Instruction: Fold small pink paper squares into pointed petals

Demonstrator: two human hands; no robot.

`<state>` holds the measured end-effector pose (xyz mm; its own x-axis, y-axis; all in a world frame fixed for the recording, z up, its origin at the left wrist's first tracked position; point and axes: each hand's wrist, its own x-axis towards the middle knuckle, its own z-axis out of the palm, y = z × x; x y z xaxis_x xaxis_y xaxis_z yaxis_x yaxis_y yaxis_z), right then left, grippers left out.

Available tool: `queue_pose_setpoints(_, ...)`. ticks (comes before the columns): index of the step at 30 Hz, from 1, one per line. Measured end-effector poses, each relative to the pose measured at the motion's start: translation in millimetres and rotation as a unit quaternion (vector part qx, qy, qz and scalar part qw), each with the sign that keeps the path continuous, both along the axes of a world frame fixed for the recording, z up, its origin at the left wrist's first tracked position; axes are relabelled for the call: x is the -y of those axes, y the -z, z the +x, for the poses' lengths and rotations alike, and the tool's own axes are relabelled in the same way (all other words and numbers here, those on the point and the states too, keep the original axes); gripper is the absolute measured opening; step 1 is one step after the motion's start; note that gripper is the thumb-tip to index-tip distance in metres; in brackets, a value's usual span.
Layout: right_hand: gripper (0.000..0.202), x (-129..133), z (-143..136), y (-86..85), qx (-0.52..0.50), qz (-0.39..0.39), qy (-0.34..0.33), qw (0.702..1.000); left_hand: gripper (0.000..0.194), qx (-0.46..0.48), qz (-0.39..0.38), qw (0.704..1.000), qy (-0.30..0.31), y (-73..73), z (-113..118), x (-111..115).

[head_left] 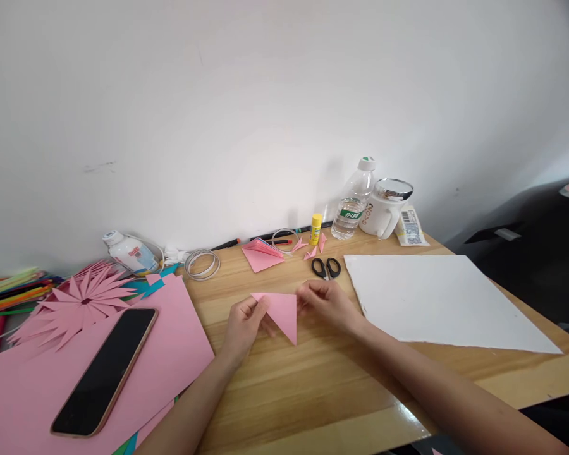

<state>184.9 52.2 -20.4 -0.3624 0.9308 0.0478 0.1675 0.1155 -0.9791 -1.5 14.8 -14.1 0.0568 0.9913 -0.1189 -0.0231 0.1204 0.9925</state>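
Note:
A folded pink paper triangle [283,313] is held up over the middle of the wooden table. My left hand [246,322] pinches its left corner, thumb on top. At its upper right edge is my right hand [325,303], fingers pressed together along the paper's side; the fingertips are partly hidden behind it. Just beyond my right hand lie black-handled scissors [326,268], their blades hidden from view. Farther back are a folded pink paper piece [262,254], small pink folded scraps [310,253] and an upright yellow glue stick [315,229].
A phone [105,373] rests on pink sheets [180,335] at left, near a pink paper starburst [88,297] and a tipped white bottle [130,253]. Tape rolls [201,265] lie behind. At right are a white board [436,303], a water bottle [353,202] and a mug [382,212].

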Motion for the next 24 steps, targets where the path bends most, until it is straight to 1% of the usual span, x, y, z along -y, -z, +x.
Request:
queue_pose_setpoints(1, 0.035, -3.9, 4.7, 0.2, 0.056, 0.066, 0.049, 0.995, 0.031, 0.021, -0.017, 1.000, 0.000, -0.4, 0.3, 0.0)
queue_pose_setpoints(2, 0.032, -8.0, 10.1, 0.7, 0.119, 0.135, 0.101, 0.978, 0.032, 0.039, -0.034, 0.999, 0.003, -0.8, 0.6, 0.1)
queue_pose_setpoints(3, 0.028, -12.0, 15.6, 1.4, 0.183, 0.197, 0.145, 0.952, 0.032, 0.053, -0.050, 0.997, 0.007, -1.3, 0.8, 0.4)
queue_pose_setpoints(4, 0.026, -15.3, 20.7, 2.3, 0.248, 0.236, 0.169, 0.924, 0.033, 0.064, -0.064, 0.996, 0.013, -1.8, 1.1, 0.8)
queue_pose_setpoints(5, 0.029, -17.8, 24.9, 3.4, 0.311, 0.253, 0.178, 0.899, 0.032, 0.073, -0.075, 0.994, 0.019, -2.2, 1.3, 1.2)
queue_pose_setpoints(6, 0.034, -19.3, 27.8, 4.6, 0.368, 0.252, 0.173, 0.878, 0.032, 0.079, -0.084, 0.993, 0.025, -2.4, 1.4, 1.6)
queue_pose_setpoints(8, 0.043, -19.3, 29.8, 6.3, 0.449, 0.225, 0.149, 0.852, 0.032, 0.087, -0.092, 0.991, 0.035, -2.1, 1.3, 2.2)
queue_pose_setpoints(10, 0.045, -17.0, 27.6, 6.5, 0.473, 0.207, 0.119, 0.848, 0.032, 0.087, -0.092, 0.991, 0.041, -1.1, 0.6, 2.6)
queue_pose_setpoints(13, 0.045, -12.8, 22.3, 3.4, 0.459, 0.202, 0.066, 0.863, 0.032, 0.054, -0.071, 0.995, 0.044, 1.2, -0.5, 2.5)
queue_pose_setpoints(14, 0.047, -11.6, 20.8, 1.8, 0.460, 0.204, 0.051, 0.863, 0.032, 0.036, -0.058, 0.997, 0.043, 1.9, -0.8, 2.4)
queue_pose_setpoints(16, 0.048, -9.4, 19.0, -1.9, 0.481, 0.210, 0.035, 0.850, 0.032, -0.006, -0.028, 0.999, 0.033, 2.8, -1.2, 2.4)
queue_pose_setpoints(18, 0.042, -7.7, 18.4, -5.3, 0.509, 0.219, 0.037, 0.831, 0.033, -0.044, -0.004, 0.999, 0.022, 3.1, -1.7, 2.6)
queue_pose_setpoints(20, 0.037, -6.4, 18.9, -7.8, 0.519, 0.234, 0.033, 0.821, 0.033, -0.072, 0.011, 0.997, 0.012, 2.9, -2.3, 3.0)
queue_pose_setpoints(24, 0.039, -4.9, 19.9, -10.5, 0.487, 0.259, -0.028, 0.833, 0.034, -0.081, 0.031, 0.996, -0.005, 0.9, -3.5, 3.4)
